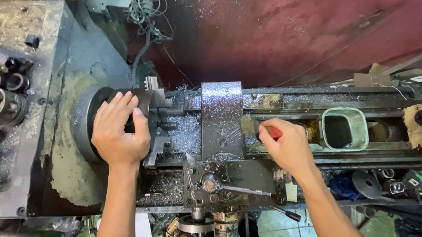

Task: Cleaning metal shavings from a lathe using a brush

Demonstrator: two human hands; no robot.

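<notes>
Two bare hands are seen over one grey metal lathe. The left hand (119,130), left of centre, is wrapped around the dark round steel chuck (98,119); the right hand (286,145) is clenched on one red-handled brush (259,129) — centre frame. One pale green square plastic tub (362,128), right of centre, is seen with a dark inside — contents cannot be told.

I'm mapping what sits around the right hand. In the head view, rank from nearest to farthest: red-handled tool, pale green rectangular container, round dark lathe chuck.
1. Red-handled tool, held in the right hand.
2. Pale green rectangular container, just to its right.
3. Round dark lathe chuck, far left, under the left hand.
</notes>
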